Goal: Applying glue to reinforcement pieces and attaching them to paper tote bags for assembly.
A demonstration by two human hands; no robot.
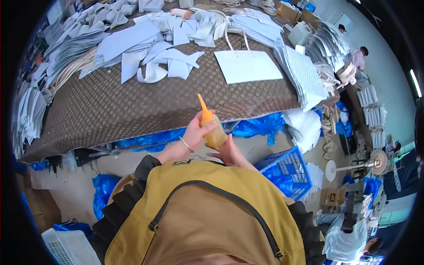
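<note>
Table (132, 106) under brown patterned cover, left to right. Left end: stack of white sheets (30, 110) hanging over the edge. Along the far edge, left of centre: loose white cut pieces (176, 62), flat and overlapping, nothing visibly joined.

Left hand (193, 133), bracelet at wrist: fingers wrapped round the upper body of the squeeze bottle (215, 134), thumb across it. Bottle is held just off the middle of the front edge, orange nozzle (204, 108) toward the table, yellowish contents. Right hand (232, 152): fingers partly spread, up against the bottle's lower end; can't tell how firm the grip is.

Right of centre, set back from the front edge: white panel (248, 67) with cord handle (227, 39) at its far side. By the right corner: stack of textured white sheets (304, 75), reaching over the front edge.

Status, my read: one panel has its handle on, the piles look unworked, no bead of liquid visible on any piece. Dispensing not under way; most of it left.
</note>
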